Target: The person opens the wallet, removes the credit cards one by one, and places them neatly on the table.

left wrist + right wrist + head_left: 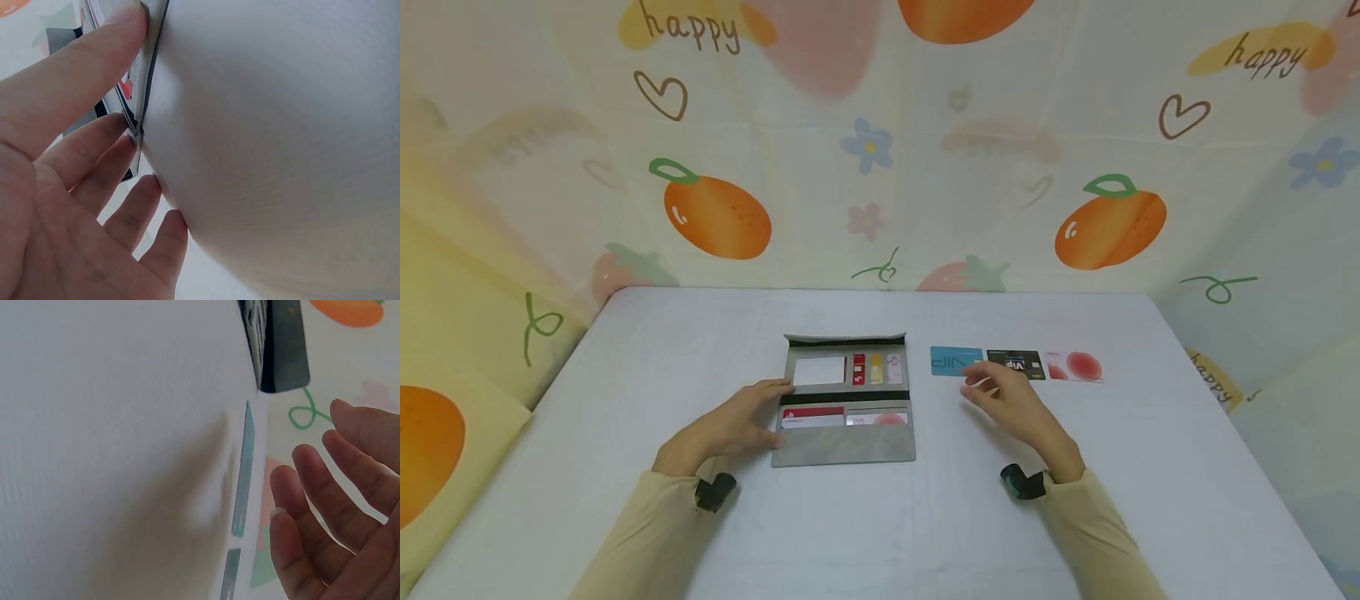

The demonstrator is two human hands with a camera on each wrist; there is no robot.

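Note:
A grey wallet (880,447) lies unfolded on the table, with cards in its slots. A red-and-white card (812,418) and a pink-and-white card (877,420) show in the lower half; a white card (818,371) sits in the upper half beside narrow coloured card strips. My left hand (730,423) rests at the wallet's left edge, thumb and fingertips touching it. Over the near edge of a blue VIP card (950,358) hovers my right hand (1017,406), fingers loosely bent and holding nothing. In the right wrist view, a gap separates those fingers from the blue card (244,478).
Right of the blue card, a black VIP card (1034,365) and a white card with a pink circle (1081,365) lie in a row. The white-covered table (850,533) meets a fruit-patterned cloth (910,183) at the back.

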